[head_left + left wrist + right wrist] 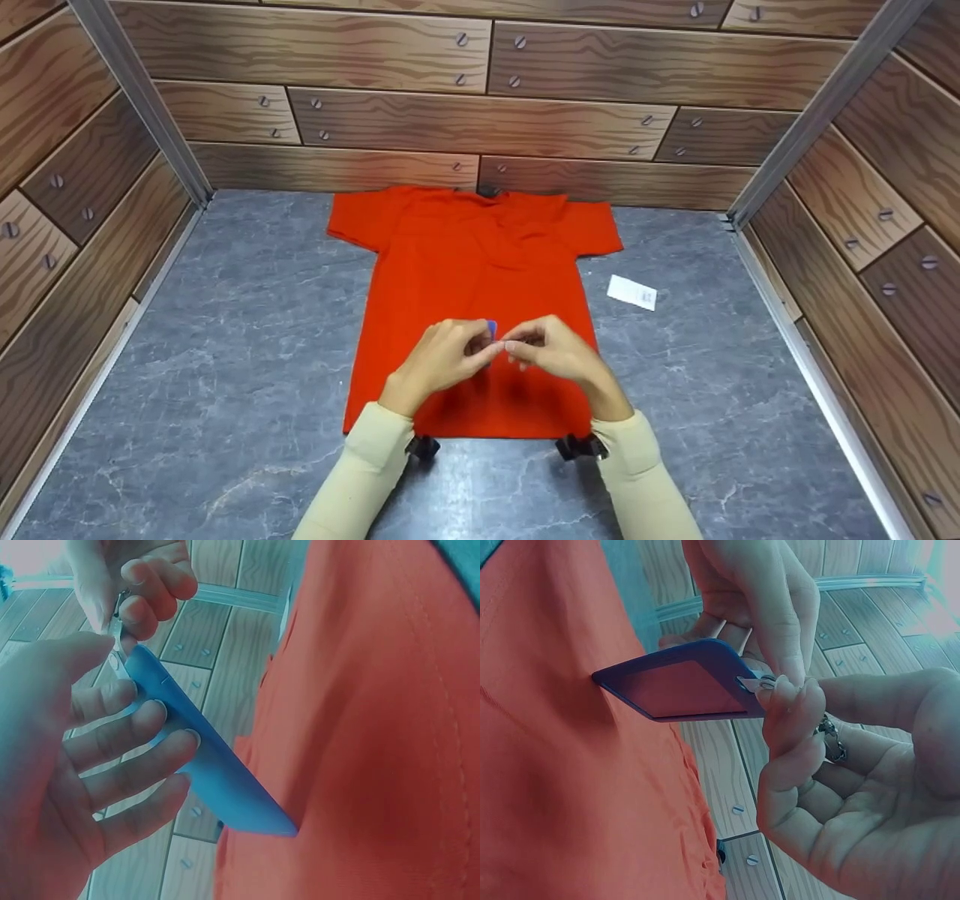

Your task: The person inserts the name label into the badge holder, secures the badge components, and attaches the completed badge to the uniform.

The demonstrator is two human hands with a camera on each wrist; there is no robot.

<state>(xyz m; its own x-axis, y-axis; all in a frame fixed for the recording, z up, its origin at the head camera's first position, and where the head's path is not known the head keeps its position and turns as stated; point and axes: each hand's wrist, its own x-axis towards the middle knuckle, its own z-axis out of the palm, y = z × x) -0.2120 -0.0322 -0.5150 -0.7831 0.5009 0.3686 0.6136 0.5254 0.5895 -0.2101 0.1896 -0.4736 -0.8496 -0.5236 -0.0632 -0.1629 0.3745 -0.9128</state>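
Over the lower half of a red T-shirt (472, 281), both hands meet at a blue badge holder (217, 772). My left hand (442, 351) pinches its slotted end between thumb and forefinger, the other fingers spread along its back. Across from it, my right hand (555, 349) pinches the small pale strap (765, 682) at that same end, thumb against forefinger. A short metal chain (832, 741) hangs among the right fingers. In the right wrist view the holder's framed window shows red through it. Fingertips hide most of the joint between strap and holder.
The T-shirt lies flat on a grey marbled surface (262, 300), collar toward the back wall. A white card (631, 292) with small print lies right of the shirt. Wood-patterned panels (390, 52) with metal edging enclose the back and both sides.
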